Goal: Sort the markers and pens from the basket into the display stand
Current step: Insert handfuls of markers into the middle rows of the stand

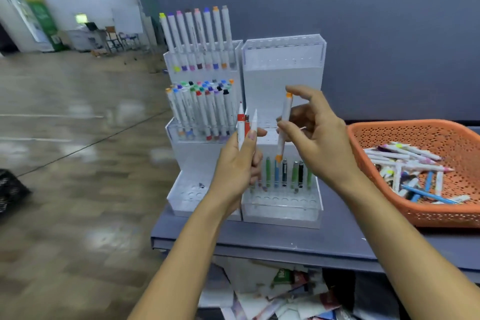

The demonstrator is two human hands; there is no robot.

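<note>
I see right grip (319,138) pinching orange-capped marker (283,127), long axis near upright, above pen row (283,173) of display stand (283,65). Marker rows (202,112) lie up-left. Left grip (239,166) curled round pens (242,127), nearer those rows.

One head-worn wide-angle camera is looking forward and down — sitting close over the left hand (237,166) and right hand (323,138), facing the white tiered acrylic display stand (283,80), the orange perforated plastic basket (405,135) cropped at right.
</note>
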